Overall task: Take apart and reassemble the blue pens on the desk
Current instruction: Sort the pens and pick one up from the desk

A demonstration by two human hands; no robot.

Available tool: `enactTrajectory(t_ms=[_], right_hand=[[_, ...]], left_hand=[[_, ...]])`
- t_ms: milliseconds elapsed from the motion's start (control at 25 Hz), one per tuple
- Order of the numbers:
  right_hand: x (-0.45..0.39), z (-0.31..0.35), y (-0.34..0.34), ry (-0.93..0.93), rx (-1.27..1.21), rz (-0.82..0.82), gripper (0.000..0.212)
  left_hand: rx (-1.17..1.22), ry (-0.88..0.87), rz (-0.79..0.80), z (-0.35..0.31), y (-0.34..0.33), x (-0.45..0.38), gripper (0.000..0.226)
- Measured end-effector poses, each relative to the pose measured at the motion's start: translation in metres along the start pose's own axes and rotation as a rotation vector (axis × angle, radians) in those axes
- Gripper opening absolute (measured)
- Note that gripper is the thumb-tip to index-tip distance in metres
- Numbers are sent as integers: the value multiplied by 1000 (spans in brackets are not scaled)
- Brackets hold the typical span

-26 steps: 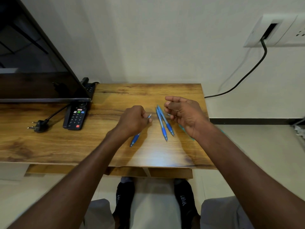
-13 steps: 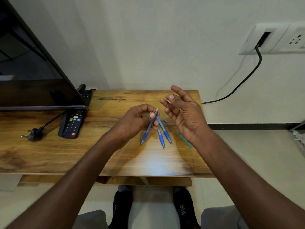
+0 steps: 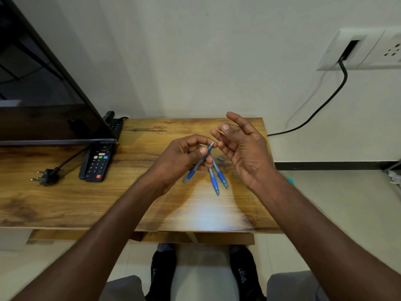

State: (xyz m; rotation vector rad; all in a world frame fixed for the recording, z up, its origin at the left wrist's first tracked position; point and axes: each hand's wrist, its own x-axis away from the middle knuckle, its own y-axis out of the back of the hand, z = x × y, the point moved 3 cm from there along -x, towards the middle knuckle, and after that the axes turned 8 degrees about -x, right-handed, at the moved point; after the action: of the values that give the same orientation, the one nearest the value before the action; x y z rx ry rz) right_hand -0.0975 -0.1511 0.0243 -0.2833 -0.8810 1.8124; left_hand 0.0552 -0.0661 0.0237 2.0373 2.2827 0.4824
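Above the wooden desk [image 3: 91,203], the left hand [image 3: 182,158] pinches a blue pen [image 3: 198,163] between thumb and curled fingers, tip angled down. The right hand [image 3: 243,148], fingers spread, hovers beside its top end. Two more pens [image 3: 217,178] lie on the desk beneath.

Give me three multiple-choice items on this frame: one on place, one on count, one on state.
1. Where is the remote?
A. under the screen's near edge, left of the hands
B. at the desk's right end
C. on the floor

2. How many blue pens lie on the desk?
A. none
B. two
C. four

3. What is the left hand doing?
A. lying flat on the desk
B. holding a pen above the desk
C. pressing the remote

Key: 1 A, it lies by the screen. 2 B, two pens lie side by side. 3 B, its fingers grip the held pen.
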Motion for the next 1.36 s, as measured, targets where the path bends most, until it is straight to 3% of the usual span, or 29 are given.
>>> enactTrajectory(t_ms=[1000, 1360], right_hand=[[0, 0, 2, -25, -4, -63, 39], [0, 1, 2, 52, 130, -28, 37]], left_hand=[[7, 16, 13, 2, -5, -1, 24], [45, 46, 21, 3, -5, -1, 23]])
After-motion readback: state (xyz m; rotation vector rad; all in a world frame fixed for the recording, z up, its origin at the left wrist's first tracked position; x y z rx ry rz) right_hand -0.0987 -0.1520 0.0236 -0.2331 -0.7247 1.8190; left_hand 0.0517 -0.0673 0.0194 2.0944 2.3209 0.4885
